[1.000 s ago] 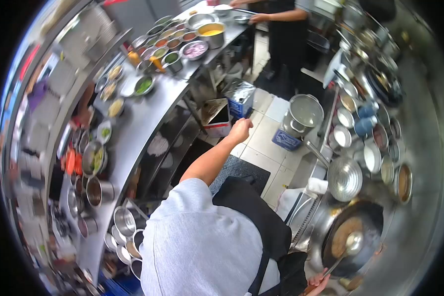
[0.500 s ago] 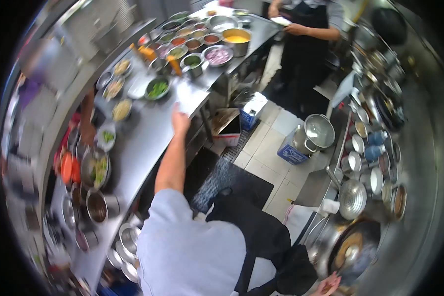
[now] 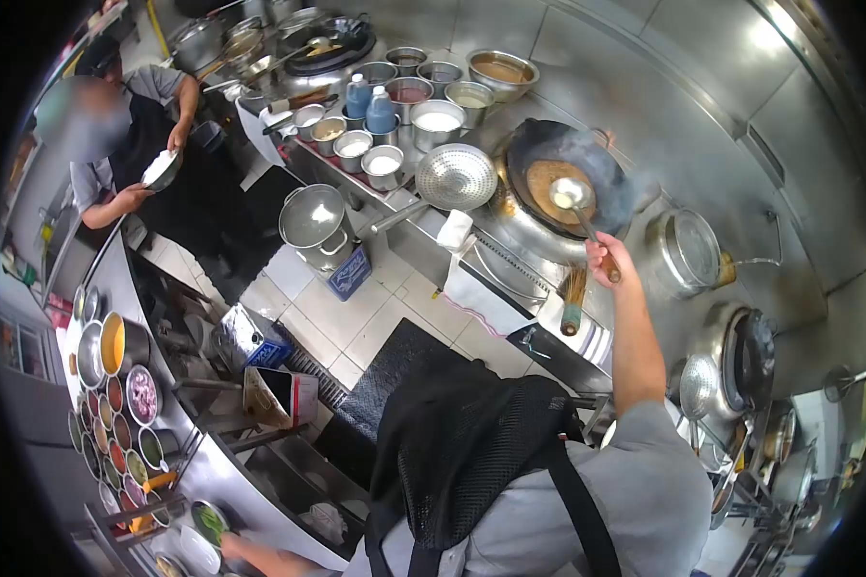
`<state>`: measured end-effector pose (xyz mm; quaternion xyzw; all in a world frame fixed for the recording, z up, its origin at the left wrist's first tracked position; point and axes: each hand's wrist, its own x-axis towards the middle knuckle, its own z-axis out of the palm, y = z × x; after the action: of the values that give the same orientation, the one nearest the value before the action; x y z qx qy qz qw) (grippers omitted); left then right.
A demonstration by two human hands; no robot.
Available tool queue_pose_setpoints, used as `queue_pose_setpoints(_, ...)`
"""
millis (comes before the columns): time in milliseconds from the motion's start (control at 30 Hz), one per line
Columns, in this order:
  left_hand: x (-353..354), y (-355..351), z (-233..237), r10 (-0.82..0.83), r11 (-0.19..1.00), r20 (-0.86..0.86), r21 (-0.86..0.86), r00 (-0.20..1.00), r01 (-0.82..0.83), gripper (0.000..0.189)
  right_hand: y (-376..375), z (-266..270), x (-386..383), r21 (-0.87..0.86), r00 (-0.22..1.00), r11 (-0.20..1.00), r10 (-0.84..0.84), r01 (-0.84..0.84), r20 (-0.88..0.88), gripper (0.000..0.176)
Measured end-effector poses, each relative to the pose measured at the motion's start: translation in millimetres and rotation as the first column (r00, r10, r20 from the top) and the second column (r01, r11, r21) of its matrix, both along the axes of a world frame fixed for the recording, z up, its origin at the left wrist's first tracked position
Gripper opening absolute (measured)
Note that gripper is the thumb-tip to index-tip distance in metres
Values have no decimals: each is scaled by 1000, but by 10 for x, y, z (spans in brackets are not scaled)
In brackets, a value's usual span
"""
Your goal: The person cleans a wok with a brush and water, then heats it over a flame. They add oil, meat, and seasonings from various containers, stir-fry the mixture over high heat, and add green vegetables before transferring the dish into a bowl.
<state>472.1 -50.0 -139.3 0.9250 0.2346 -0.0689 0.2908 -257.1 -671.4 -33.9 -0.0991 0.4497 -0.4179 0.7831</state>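
Observation:
My right hand (image 3: pixel 610 260) is closed round the handle of a metal ladle (image 3: pixel 572 194). The ladle's bowl rests over brown liquid (image 3: pixel 547 183) in a dark wok (image 3: pixel 524 144) on the range, with steam at its right side. At the lower left, my left hand (image 3: pixel 235 546) is at the rim of a metal bowl of chopped greens (image 3: pixel 208 520), beside a white dish (image 3: pixel 199 551). Its fingers are too small and blurred to make out, so whether they grip anything is unclear.
A perforated strainer (image 3: pixel 456 176) lies left of the wok, near metal containers and blue bottles (image 3: pixel 381 111). A brush (image 3: pixel 573 302) sits below the wok. A large pot (image 3: pixel 314 219) stands on the floor side. Another person (image 3: pixel 154 144) holds a bowl at upper left.
The view has swung right towards the range. My right hand, earlier empty-looking at the bottom edge, now holds the ladle over the wok. My left hand has reached the greens bowl.

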Motion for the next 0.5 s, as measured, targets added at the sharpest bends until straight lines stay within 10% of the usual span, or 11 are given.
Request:
queue_pose_setpoints(167,-1012,1395,-495,157,946,121,-305,980,-114,52,0,-96,47,-26,994,998,49,-51,-94,25)
queue_pose_setpoints(300,-1124,1247,-468,298,824,183,-545,937,-156,50,-46,-327,26,-178,718,960,34,-218,-695,23)
queue_pose_setpoints(400,-1131,1034,-446,401,696,189,-699,896,-165,49,-166,-645,-201,-167,20,862,-179,-478,-984,69)
queue_pose_setpoints(500,-1123,625,-345,462,598,180,-786,868,-155,49,-220,-1009,-656,-103,-322,788,-362,-607,-875,61)
